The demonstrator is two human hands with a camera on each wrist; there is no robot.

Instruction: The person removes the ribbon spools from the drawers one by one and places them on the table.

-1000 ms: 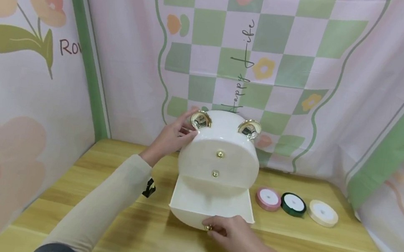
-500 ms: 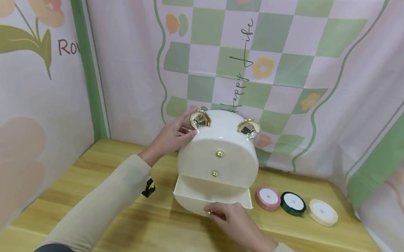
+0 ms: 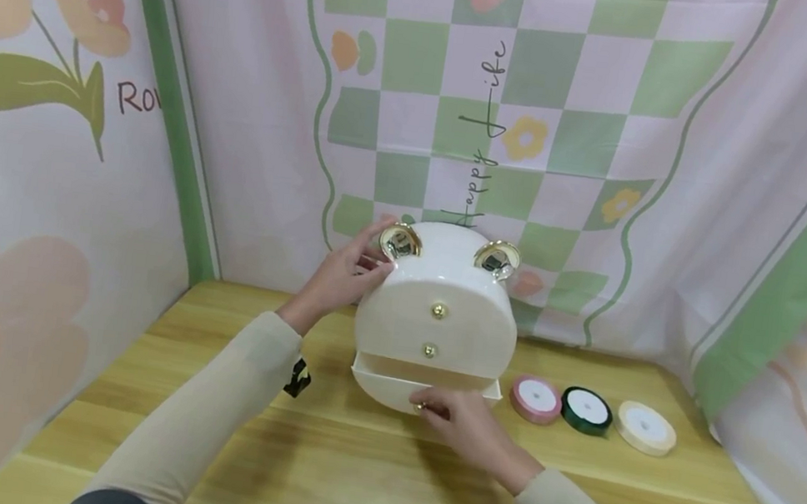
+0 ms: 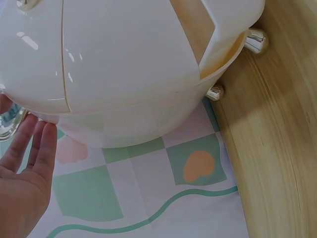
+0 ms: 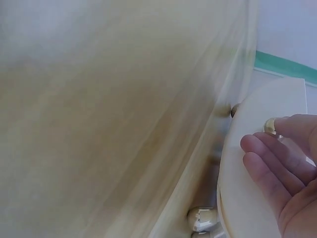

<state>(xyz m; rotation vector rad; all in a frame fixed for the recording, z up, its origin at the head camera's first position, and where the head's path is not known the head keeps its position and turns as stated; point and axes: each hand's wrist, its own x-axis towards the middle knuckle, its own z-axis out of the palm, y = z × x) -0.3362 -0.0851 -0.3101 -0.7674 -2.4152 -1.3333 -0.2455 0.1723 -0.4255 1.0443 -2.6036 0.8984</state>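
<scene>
A glossy white, round-fronted drawer box (image 3: pixel 395 318) with two gold ears (image 3: pixel 400 242) stands on the wooden table. Its bottom drawer (image 3: pixel 381 387) is pulled partway out; the two drawers above sit flush, each with a gold knob (image 3: pixel 438 311). My right hand (image 3: pixel 475 436) pinches the bottom drawer's small gold knob (image 5: pixel 270 126) between thumb and index finger, the other fingers loosely bent before the drawer front. My left hand (image 3: pixel 342 275) rests against the box's upper left side by the ear, its fingers (image 4: pixel 45 148) nearly straight along the shell in the left wrist view.
Three ribbon rolls, pink (image 3: pixel 535 399), dark green (image 3: pixel 585 411) and cream (image 3: pixel 645 428), lie in a row right of the box. A checkered, flower-printed curtain (image 3: pixel 464 129) hangs close behind it. Gold feet (image 4: pixel 256 41) raise the box off the table.
My right hand has pushed the bottom drawer inward by its knob, from far out to only a short way out. The left hand has stayed against the box's side.
</scene>
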